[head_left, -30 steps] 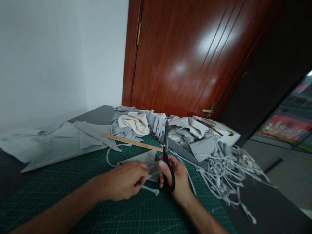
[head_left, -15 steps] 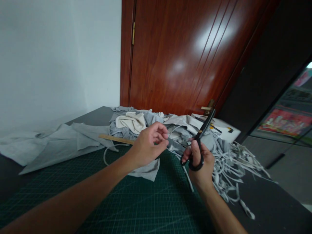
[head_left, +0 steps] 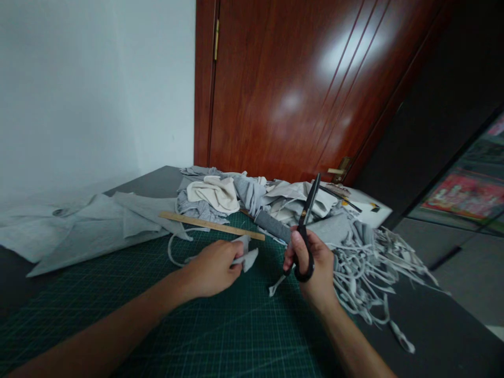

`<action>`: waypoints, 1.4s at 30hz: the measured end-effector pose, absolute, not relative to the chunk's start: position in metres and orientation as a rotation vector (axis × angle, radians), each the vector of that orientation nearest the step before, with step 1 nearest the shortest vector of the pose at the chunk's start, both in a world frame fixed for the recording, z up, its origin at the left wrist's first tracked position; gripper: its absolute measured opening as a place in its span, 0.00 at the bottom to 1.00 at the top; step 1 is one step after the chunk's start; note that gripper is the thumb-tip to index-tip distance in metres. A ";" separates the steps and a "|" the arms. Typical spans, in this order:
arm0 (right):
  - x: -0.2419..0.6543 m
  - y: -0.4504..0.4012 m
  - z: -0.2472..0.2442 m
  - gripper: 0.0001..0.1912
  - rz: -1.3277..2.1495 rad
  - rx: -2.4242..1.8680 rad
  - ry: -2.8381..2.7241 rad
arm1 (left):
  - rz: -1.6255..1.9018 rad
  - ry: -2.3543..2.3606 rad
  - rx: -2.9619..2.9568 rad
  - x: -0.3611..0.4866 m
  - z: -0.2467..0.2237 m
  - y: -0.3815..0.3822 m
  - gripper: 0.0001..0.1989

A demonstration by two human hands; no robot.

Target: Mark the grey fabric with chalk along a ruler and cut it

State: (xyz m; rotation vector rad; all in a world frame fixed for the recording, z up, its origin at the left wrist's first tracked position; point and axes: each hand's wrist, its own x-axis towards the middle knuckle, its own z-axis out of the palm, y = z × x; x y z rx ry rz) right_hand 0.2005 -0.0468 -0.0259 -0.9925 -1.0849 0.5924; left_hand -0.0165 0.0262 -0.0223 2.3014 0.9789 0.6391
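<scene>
My left hand [head_left: 216,266] is closed on a small piece of light grey fabric [head_left: 249,259], just above the green cutting mat [head_left: 236,325]. The fabric's end sticks out past my fingers. In my right hand [head_left: 315,262] is a pair of black scissors [head_left: 306,220], held by the handles with the blades together and pointing up. Below that hand a thin grey strip [head_left: 277,285] shows over the mat; its other end is hidden. A wooden ruler [head_left: 212,224] lies on the mat beyond my left hand.
A large grey fabric sheet [head_left: 90,236] spreads at the left. Behind the mat are heaped cloths with a cream piece [head_left: 212,193] on top. Many cut grey strips [head_left: 366,283] are piled at the right. A wooden door [head_left: 275,94] stands behind the table.
My left hand has moved down and left and closed on the grey fabric piece. The right hand with the scissors has shifted slightly left; the ruler shows more fully.
</scene>
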 end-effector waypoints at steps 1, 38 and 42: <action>0.198 -0.047 -0.027 0.28 0.618 -1.013 -1.093 | 0.694 0.994 2.242 -0.017 -0.021 0.030 0.04; 0.169 -0.044 -0.040 0.30 0.965 -1.014 -0.911 | 0.737 1.088 1.764 -0.025 0.030 0.030 0.30; 0.172 -0.046 -0.038 0.29 0.911 -1.025 -0.919 | 1.185 1.011 1.861 -0.024 0.099 0.043 0.28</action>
